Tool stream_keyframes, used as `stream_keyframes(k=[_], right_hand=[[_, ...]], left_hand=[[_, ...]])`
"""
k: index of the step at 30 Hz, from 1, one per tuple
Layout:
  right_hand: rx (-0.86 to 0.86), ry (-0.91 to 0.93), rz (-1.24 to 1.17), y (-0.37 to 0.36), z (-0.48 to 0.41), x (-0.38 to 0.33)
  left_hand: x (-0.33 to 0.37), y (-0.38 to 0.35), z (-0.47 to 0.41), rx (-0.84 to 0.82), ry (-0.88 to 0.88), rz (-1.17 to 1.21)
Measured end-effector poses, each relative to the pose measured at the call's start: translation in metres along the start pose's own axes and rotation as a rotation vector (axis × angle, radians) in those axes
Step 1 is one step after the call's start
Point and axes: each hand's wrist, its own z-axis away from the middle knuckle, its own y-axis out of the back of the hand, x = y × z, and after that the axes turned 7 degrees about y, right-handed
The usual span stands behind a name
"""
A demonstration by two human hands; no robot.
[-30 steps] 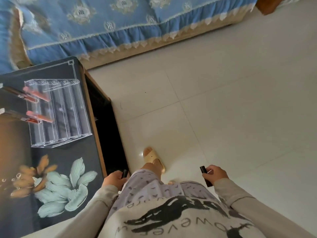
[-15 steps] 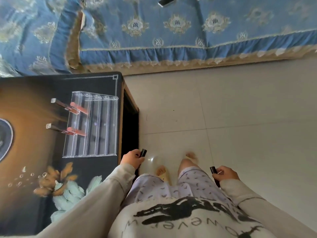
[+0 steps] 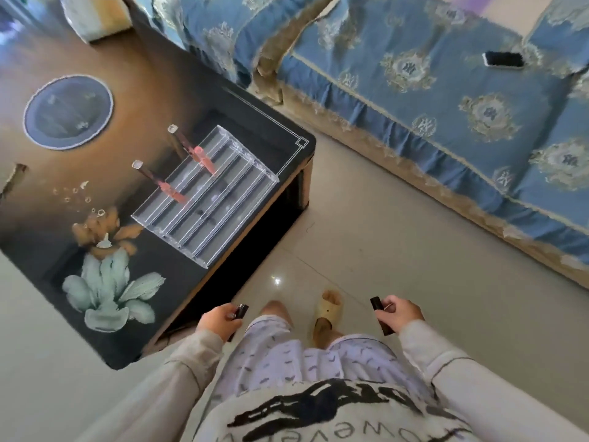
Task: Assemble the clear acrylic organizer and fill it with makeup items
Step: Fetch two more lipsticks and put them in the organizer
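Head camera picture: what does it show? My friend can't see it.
A person stands holding one small dark makeup tube in the left hand and another dark tube in the right hand. Beside them, on a low dark flower-painted table, a clear acrylic stepped organizer holds two pink lip gloss tubes.

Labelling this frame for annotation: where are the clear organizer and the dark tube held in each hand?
clear organizer point(image 3: 220, 199): head view, a middle channel.
left dark tube point(image 3: 241, 311): head view, its exposed top end.
right dark tube point(image 3: 376, 305): head view, its exposed top end.
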Motion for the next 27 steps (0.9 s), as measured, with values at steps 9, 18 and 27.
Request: stream_keyframes(k=[9,18,27], right_hand=[[-0.135,0.180,0.254,0.027,-0.057,-0.054],[-0.173,0.229,0.345,0.038,-0.103,-0.108],[-0.161,0.275,0.398,0.037,-0.137,-0.177]], left_hand=[[-0.005,-0.036,0.017,-0.028,0.256,0.374],[0.028,0.009,-0.016,0.016,0.270,0.519],[0.036,0.051,-0.040,0.086,0.295,0.661]])
